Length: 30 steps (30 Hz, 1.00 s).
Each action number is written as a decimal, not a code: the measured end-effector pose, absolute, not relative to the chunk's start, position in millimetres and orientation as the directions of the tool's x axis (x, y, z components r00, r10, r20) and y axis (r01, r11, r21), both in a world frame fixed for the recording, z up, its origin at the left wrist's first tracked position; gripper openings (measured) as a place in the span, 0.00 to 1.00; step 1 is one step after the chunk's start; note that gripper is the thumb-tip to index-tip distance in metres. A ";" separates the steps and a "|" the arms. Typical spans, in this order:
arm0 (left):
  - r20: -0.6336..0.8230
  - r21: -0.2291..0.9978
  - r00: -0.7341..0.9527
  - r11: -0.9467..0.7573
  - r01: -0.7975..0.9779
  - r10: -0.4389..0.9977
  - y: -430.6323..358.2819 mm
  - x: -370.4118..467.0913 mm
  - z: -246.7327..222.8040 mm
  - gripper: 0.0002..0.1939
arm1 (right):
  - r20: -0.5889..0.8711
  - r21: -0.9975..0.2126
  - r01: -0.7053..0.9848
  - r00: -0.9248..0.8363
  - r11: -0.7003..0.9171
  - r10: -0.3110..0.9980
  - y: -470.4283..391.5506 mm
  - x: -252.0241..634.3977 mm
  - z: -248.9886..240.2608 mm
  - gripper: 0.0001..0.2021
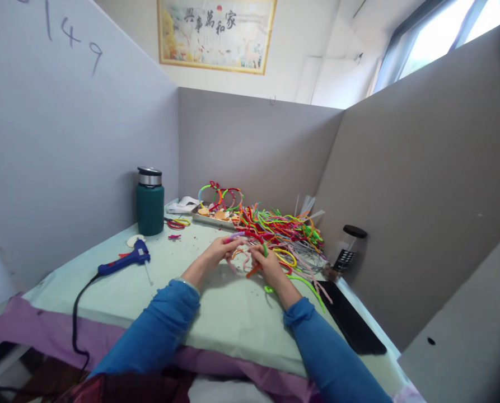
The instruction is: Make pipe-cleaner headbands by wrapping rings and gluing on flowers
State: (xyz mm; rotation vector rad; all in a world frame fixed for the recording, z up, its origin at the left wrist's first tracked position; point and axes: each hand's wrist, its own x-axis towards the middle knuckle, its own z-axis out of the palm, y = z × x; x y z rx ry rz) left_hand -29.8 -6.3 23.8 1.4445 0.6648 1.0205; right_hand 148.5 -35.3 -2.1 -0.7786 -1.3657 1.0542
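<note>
Between my hands, above the middle of the table, is a ring of multicoloured pipe cleaners (253, 237), with purple, red, green, orange and pale pink parts. My left hand (219, 249) pinches its left side, fingers closed by the purple and pink part. On the other side my right hand (267, 262) is closed on the ring near the green part, and the fingertips of both hands come close together. Loose yellow and green pipe cleaners (311, 288) lie beside my right hand. What exactly sits between the fingertips is too small to make out.
A blue glue gun (126, 259) with a black cord lies at left, near a green bottle (150, 204) and scissors (177, 223). Behind my hands are a metal tray (216, 219), finished rings (233, 197) and a pipe cleaner heap (283, 224). A black slab (353, 319) and a tumbler (348, 249) are right.
</note>
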 end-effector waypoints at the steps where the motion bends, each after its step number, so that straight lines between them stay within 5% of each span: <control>1: 0.186 0.982 0.451 -0.147 -0.122 0.873 -4.8 -29.6 21.8 0.19 | 0.383 -0.924 -0.067 -0.120 0.378 0.916 -34.9 149.1 -3.2 0.10; 6: 0.192 0.976 0.382 -0.218 0.026 0.904 7.8 -28.0 9.6 0.13 | 0.381 -0.872 0.232 -0.232 0.431 0.895 -28.9 155.6 -10.6 0.11; 12: 0.106 0.964 0.384 -0.190 0.188 0.917 13.6 -27.9 1.7 0.15 | 0.464 -0.812 0.410 0.024 0.415 0.885 -19.9 164.0 -16.0 0.16; 21: 0.150 0.987 0.438 -0.105 -0.126 0.886 5.2 -31.0 12.8 0.20 | 0.398 -0.872 0.352 0.109 0.339 0.911 -17.0 167.3 -13.1 0.19; 25: 0.192 0.971 0.329 -0.132 -0.197 0.925 8.0 -30.8 14.3 0.19 | 0.351 -0.917 0.236 0.090 0.322 0.932 -18.0 167.4 -11.5 0.18; 30: 0.190 0.952 0.082 -0.163 -0.259 0.978 8.7 -32.9 20.5 0.18 | 0.453 -0.669 0.555 -0.222 0.494 0.863 -22.2 163.2 -15.7 0.12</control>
